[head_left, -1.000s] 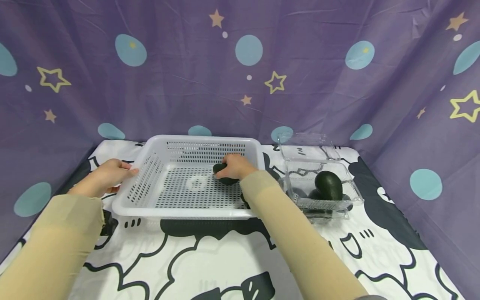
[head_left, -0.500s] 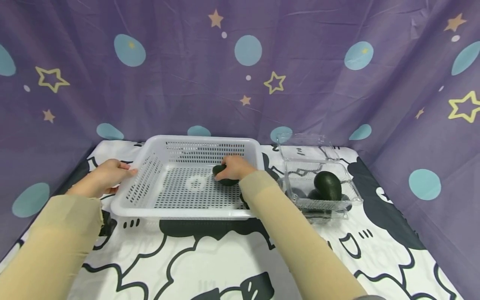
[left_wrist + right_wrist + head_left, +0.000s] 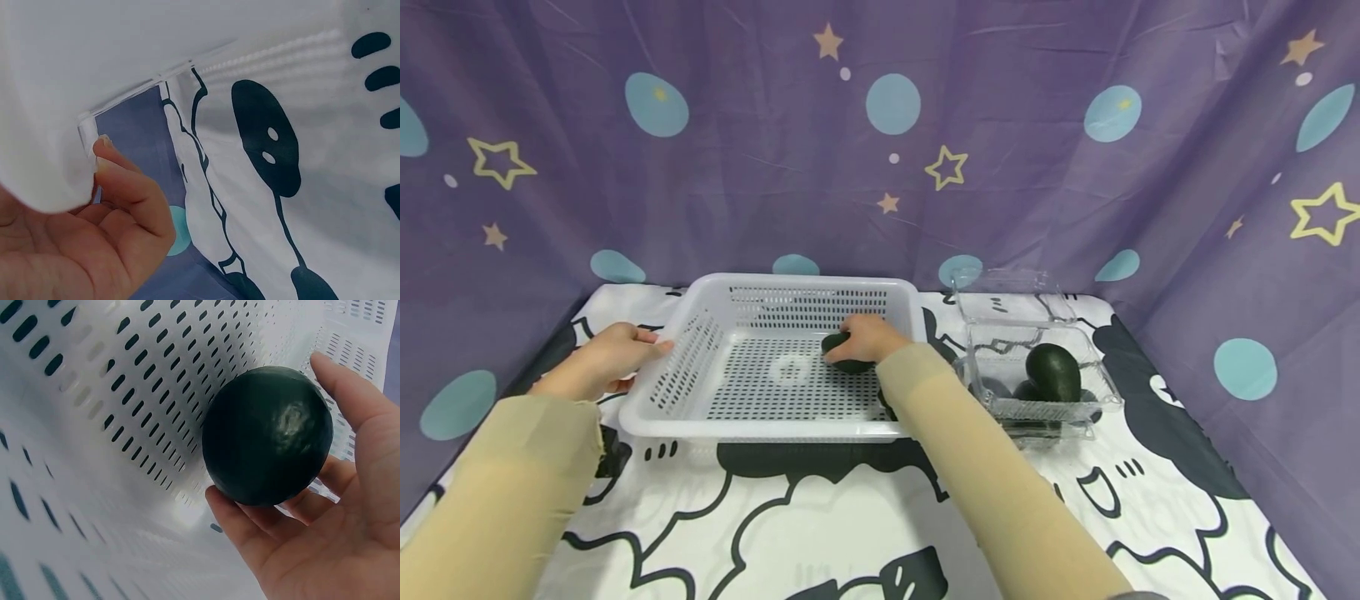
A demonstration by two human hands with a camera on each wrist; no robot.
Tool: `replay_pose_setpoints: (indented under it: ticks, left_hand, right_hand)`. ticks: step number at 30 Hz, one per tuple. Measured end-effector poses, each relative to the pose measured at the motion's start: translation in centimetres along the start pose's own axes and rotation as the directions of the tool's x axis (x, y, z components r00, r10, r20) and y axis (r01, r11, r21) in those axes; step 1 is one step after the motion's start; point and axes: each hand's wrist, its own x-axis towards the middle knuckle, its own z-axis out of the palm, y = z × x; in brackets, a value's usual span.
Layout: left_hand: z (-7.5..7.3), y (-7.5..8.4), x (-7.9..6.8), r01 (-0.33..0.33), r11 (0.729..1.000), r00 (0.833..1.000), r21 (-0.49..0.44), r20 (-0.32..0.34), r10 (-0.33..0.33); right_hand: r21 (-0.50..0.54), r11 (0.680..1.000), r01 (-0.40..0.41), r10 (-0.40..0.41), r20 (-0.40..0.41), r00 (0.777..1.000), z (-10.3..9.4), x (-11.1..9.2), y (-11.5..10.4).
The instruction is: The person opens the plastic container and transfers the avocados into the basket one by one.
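While our left hand pinches the left rim of a white slotted plastic basket, our right hand holds a dark green avocado, thumb and fingers curled round its sides. That avocado is inside the basket, toward its right end. Near it, at the near right, we see part of another dark object, mostly hidden by our right sleeve. To the right of the basket, a clear plastic container has its lid raised on the far side; a second avocado sits in it, with dim dark shapes beside and below. A panda-print cloth covers our tabletop, and a purple curtain hangs beyond.
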Motion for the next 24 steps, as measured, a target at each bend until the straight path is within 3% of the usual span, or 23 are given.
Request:
replay_pose_setpoints:
  ticks: [7,14,19,24]
  left_hand:
    - [0.3,-0.1,0.3,0.006,1.0,1.0,-0.026,-0.008,-0.006]
    - [0.3,-0.1,0.5,0.001,1.0,1.0,-0.016,-0.008,-0.001]
    - [0.2,-0.3,0.4,0.003,1.0,1.0,-0.014,-0.005,-0.003]
    - [0.4,-0.5,0.3,0.011,1.0,1.0,-0.025,-0.007,-0.011]
  right_hand:
    - [-0.004,1.0,0.02,-0.02,-0.066,0.998,0.0,0.0,-0.4]
    - [0.09,0.996,0.022,-0.004,-0.195,0.981,-0.1,-0.6,-1.6]
    - [0.171,0.984,0.046,-0.009,-0.208,0.978,-0.4,-1.1,-2.4]
    - [0.175,0.981,0.08,-0.038,-0.23,0.973,-0.9,-1.5,-3.0]
